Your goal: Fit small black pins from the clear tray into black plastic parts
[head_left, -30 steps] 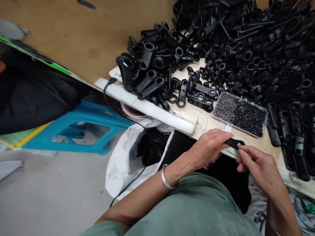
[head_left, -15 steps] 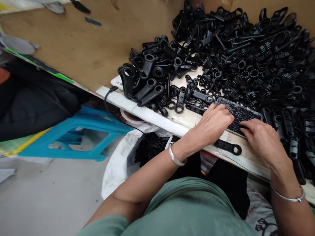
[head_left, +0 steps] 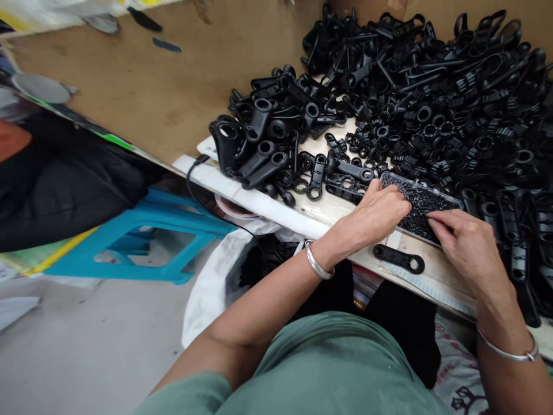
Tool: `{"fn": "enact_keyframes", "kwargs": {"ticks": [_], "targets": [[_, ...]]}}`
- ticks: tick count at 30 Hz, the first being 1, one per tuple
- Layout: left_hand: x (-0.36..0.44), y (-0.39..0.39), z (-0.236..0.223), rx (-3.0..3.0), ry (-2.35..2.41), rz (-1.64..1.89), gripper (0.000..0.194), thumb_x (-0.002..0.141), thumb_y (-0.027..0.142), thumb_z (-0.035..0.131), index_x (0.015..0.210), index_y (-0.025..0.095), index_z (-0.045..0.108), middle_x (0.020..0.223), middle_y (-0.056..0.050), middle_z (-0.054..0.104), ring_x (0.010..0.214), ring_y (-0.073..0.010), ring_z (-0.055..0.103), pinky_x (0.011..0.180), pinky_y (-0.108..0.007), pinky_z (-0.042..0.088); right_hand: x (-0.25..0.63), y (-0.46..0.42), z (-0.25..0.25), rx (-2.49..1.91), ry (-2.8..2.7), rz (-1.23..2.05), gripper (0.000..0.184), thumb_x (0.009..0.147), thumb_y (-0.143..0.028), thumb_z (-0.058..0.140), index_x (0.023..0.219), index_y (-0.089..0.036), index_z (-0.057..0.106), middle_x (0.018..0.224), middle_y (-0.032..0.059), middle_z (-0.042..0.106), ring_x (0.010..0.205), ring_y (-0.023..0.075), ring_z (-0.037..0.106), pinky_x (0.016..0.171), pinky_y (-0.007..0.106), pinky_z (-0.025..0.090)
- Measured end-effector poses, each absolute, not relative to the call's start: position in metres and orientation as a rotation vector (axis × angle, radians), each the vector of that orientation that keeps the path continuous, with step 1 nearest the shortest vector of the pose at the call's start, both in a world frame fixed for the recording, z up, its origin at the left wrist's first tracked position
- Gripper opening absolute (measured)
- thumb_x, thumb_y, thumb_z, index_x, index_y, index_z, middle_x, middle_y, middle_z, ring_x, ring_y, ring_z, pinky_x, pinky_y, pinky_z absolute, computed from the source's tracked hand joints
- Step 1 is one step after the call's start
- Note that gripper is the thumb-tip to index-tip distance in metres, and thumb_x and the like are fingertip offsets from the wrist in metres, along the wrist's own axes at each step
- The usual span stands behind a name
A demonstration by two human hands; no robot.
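Left hand: the left hand (head_left: 383,208) curls over the left end of the box, fingers bent; the tips are largely hidden, so any hold cannot be told.
Right hand: the right hand (head_left: 469,239) reaches in from the other end, thumb and forefinger close together, a posture suited to pinching; whether a piece is between them cannot be told.
Box: the shallow clear box (head_left: 460,204) sits just beyond the bar, presumably for a short reach; its low rim admits both hands.
Small pieces: the dark pieces (head_left: 417,208) lie loose inside, apparently to be picked singly.
Bar: the black bar (head_left: 398,258) lies flat near the surface's front edge, touched by neither hand, seemingly set there to leave both hands free.
Surface: the pale surface (head_left: 328,212) carries black handles (head_left: 261,154) heaped left and rings (head_left: 425,113) beyond, probably grouped by kind.
Below: an open white sack (head_left: 207,288) stands under the edge.
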State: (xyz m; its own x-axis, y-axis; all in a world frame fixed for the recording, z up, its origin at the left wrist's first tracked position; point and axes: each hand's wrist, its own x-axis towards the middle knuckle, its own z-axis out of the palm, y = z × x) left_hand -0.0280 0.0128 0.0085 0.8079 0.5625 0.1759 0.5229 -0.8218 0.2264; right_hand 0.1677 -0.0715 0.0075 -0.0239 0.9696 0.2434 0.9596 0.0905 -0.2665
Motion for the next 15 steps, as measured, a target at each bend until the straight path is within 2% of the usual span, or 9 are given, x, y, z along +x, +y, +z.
{"fn": "enact_keyframes", "kwargs": {"ticks": [5, 8, 12, 15], "targets": [[-0.028, 0.013, 0.010, 2.815, 0.906, 0.410, 0.032, 0.089, -0.005, 0.039, 0.078, 0.015, 0.062, 0.078, -0.005, 0.064, 0.090, -0.0206, 0.055, 0.083, -0.037, 0.032, 0.168, -0.071, 0.011, -1.755, -1.904, 0.102, 0.024, 0.093, -0.033, 0.056, 0.096, -0.022, 0.077, 0.097, 0.0063, 0.076, 0.086, 0.0217, 0.070, 0.083, 0.035, 0.054], [-0.028, 0.013, 0.010, 2.819, 0.919, 0.403, 0.034, 0.089, -0.005, 0.038, 0.077, 0.015, 0.061, 0.078, -0.005, 0.065, 0.089, -0.0202, 0.054, 0.082, -0.037, 0.031, 0.168, -0.072, 0.011, -1.790, -1.839, 0.122, 0.021, 0.090, -0.032, 0.059, 0.094, -0.023, 0.077, 0.097, 0.0059, 0.075, 0.084, 0.0211, 0.070, 0.080, 0.034, 0.054], [-0.024, 0.015, 0.010, 2.792, 0.921, 0.420, 0.032, 0.089, -0.004, 0.038, 0.078, 0.015, 0.061, 0.081, -0.004, 0.065, 0.089, -0.0200, 0.054, 0.081, -0.036, 0.031, 0.170, -0.075, 0.010, -1.853, -1.692, 0.198, 0.017, 0.086, -0.032, 0.062, 0.091, -0.023, 0.076, 0.090, 0.0045, 0.074, 0.073, 0.0182, 0.066, 0.068, 0.031, 0.052], [-0.015, 0.019, 0.009, 2.784, 0.876, 0.513, 0.031, 0.091, -0.002, 0.039, 0.080, 0.016, 0.062, 0.082, -0.004, 0.064, 0.091, -0.0201, 0.054, 0.081, -0.035, 0.031, 0.172, -0.078, 0.009, -1.871, -1.618, 0.226, 0.016, 0.084, -0.033, 0.064, 0.089, -0.023, 0.075, 0.083, 0.0036, 0.073, 0.068, 0.0174, 0.065, 0.069, 0.031, 0.052]]}}
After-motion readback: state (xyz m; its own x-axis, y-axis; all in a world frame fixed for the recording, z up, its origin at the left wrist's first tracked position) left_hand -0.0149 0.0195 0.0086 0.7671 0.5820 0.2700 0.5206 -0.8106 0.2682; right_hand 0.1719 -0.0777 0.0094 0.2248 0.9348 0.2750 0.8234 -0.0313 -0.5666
